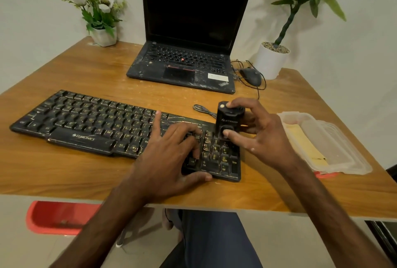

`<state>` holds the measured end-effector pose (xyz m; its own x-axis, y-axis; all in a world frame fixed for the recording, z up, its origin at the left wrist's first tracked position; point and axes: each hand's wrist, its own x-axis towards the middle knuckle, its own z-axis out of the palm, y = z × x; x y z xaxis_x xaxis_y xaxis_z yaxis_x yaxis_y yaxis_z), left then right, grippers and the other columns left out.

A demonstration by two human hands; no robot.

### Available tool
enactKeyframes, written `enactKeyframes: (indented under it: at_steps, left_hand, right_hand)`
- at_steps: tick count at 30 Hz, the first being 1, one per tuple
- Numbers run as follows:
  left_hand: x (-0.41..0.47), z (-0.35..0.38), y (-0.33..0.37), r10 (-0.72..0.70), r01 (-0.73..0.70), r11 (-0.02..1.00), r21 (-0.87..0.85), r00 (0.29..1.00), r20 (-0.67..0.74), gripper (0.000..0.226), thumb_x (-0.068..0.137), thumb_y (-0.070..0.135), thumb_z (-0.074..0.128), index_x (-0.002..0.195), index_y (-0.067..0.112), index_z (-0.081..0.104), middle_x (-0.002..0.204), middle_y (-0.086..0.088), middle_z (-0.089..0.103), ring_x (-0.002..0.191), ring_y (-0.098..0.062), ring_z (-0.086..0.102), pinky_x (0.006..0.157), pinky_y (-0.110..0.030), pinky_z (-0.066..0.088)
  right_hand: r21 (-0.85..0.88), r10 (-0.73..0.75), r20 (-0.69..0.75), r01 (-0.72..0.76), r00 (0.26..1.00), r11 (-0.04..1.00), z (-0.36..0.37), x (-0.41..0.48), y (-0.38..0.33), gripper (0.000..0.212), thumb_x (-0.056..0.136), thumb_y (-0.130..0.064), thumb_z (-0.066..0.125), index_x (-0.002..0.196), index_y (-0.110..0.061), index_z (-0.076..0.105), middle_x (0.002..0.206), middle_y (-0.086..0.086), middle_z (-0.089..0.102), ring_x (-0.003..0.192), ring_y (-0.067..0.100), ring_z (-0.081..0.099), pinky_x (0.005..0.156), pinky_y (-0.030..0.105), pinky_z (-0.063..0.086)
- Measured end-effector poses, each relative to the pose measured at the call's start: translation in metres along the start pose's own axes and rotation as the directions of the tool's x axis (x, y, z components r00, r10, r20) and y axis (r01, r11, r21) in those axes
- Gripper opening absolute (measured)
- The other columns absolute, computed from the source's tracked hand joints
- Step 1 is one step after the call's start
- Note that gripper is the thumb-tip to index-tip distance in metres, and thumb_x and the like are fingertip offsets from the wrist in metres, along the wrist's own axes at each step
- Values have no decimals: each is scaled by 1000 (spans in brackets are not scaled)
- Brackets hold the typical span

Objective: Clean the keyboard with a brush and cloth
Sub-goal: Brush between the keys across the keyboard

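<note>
The left hand [171,149] is laid flat on the right part of the black keyboard [86,121], fingers spread and straight, the thumb set against the near edge. The right hand [264,134] is closed round a small black device [228,120], pinched between the thumb below and the forefinger on top, and held upright over the number pad. Whether bristles are fitted to it cannot be told. The keyboard is placed across the wooden table [64,171], near the front edge. Just right of the hands a clear plastic container [343,151] is set, with a yellow cloth [300,138] seen inside. A coiled cable [204,110] is laid behind the keyboard. Farther back an open laptop [187,52], a mouse [251,76], a flower pot [103,35] and a potted plant [271,59] are found.
</note>
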<state>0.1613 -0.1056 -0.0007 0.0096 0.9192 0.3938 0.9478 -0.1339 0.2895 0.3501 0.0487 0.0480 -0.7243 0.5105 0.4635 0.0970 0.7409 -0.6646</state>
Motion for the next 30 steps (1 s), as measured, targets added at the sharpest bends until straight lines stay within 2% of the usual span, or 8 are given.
enactKeyframes:
  at_steps: [4,10,14,18,21,23,26,30]
  left_hand:
    - [0,0,0,0,0,1000,-15,1000,0,51,84,85,40,95,37,54,138,10,46,132,-7,42,117,-72,1]
    - [0,2,-1,8,-8,1000,-6,1000,-16,55,85,85,37,94,34,57,138,9,47,131,-7,42,116,-74,3]
    - [0,2,-1,11,-11,1000,-11,1000,-20,55,85,85,36,94,35,57,137,9,48,131,-7,42,115,-73,3]
    - [0,2,-1,9,-9,1000,-3,1000,-24,56,84,86,35,94,35,58,138,9,48,131,-7,40,115,-73,3]
    - [-1,3,0,9,-9,1000,-3,999,-31,55,84,85,37,95,35,57,139,9,47,131,-6,39,115,-73,2]
    - [-1,3,0,9,-9,1000,7,1000,-30,55,84,85,39,97,35,57,139,8,48,132,-7,40,115,-73,3]
    - [0,2,0,8,-8,1000,10,1000,-19,56,84,85,38,97,34,57,139,8,47,132,-8,41,116,-74,3]
    - [-1,3,-1,5,-5,1000,9,1000,-19,56,85,85,38,97,34,57,140,8,47,132,-9,41,116,-73,2]
  right_hand:
    - [74,59,-62,-55,996,996,4,2,-2,57,82,-10,80,124,-35,51,112,-14,67,100,12,70,71,38,63]
    - [494,230,-123,-142,965,858,11,-11,-11,63,86,4,70,138,-27,49,119,5,67,103,24,70,75,35,60]
    - [593,339,-152,-188,928,783,3,-11,-8,69,81,8,71,138,-26,52,112,14,72,97,29,73,71,35,59]
    - [540,303,-147,-180,942,822,1,-13,-11,75,75,13,75,137,-23,54,116,16,70,97,31,73,80,43,61]
    - [476,244,-31,-200,969,856,1,-19,-15,75,74,11,78,134,-27,56,116,10,70,98,29,73,77,42,62]
    - [330,165,45,-171,985,928,4,-20,-20,71,76,5,80,133,-33,58,122,0,67,104,23,70,78,40,62]
    - [52,64,1,-64,998,997,5,-10,-20,67,81,-3,79,135,-35,57,128,-20,62,109,7,65,80,24,59]
    - [-73,-8,26,10,1000,997,5,-10,-22,64,85,-8,77,138,-35,54,129,-13,63,111,7,64,84,28,60]
